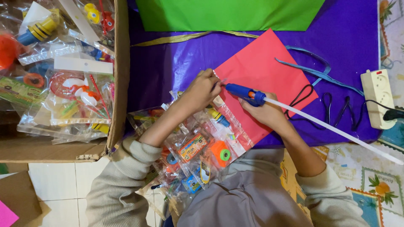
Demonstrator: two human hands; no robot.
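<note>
My right hand [265, 111] grips a blue glue gun [246, 93] with a long white glue stick [336, 130] trailing out behind it to the right. The gun's tip points left at the edge of a red paper bag [269, 71] lying on a purple sheet [168, 63]. My left hand [204, 88] pinches that same edge of the red bag right next to the tip. Clear plastic packets of small toys [198, 147] lie under my left forearm and on my lap.
A cardboard box [120, 84] full of packaged toys stands at the left. A green paper bag [227, 14] lies at the top. Blue ribbon [315, 71], black cord loops [328, 107] and a white power strip [378, 96] with a plug lie at the right.
</note>
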